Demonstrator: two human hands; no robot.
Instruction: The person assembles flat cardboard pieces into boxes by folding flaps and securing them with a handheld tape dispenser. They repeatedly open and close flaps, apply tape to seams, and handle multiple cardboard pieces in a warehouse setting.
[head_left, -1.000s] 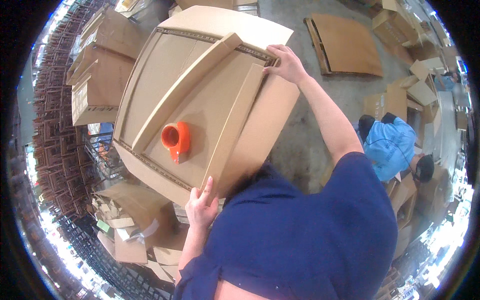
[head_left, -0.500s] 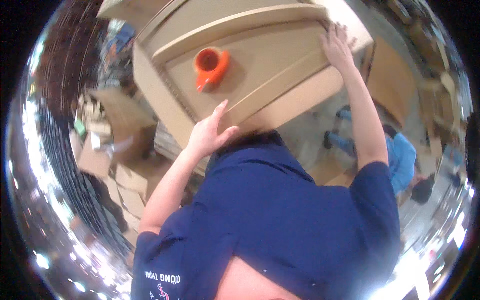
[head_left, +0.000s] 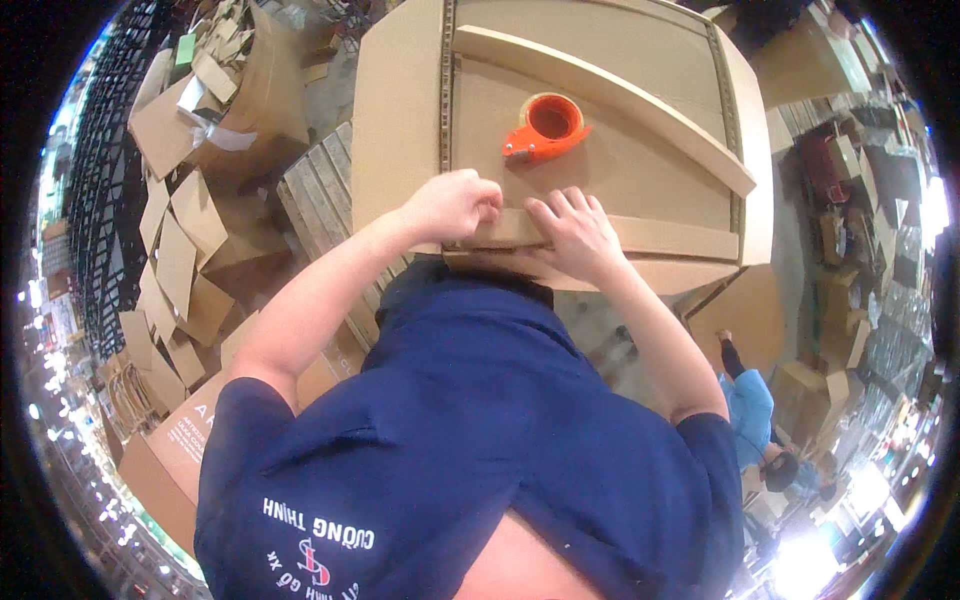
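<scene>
A large cardboard box (head_left: pixel 400 130) lies in front of me with its side flaps spread outward. On its inner surface rests an orange tape dispenser (head_left: pixel 545 147) holding a roll of tape. My left hand (head_left: pixel 455 208) is closed, its fingers curled above the near left corner; whatever they pinch is hidden. Close beside it, my right hand (head_left: pixel 580 235) bends its fingers over a long cardboard strip (head_left: pixel 670 236) along the near edge. Beyond the dispenser, another cardboard strip (head_left: pixel 610 90) slants across the box, its right end reaching the right-hand edge.
To the left, cardboard scraps (head_left: pixel 190 230) are heaped beside a large open carton (head_left: pixel 270 90). A slatted wooden pallet (head_left: pixel 325 190) shows under the box's left side. At right, a person in light blue (head_left: pixel 750 410) is near more stacked cardboard (head_left: pixel 810 395).
My view has turned relative to the box. The right hand has come from the far right corner to the near edge, beside the left. My left hand's fingers have curled closed.
</scene>
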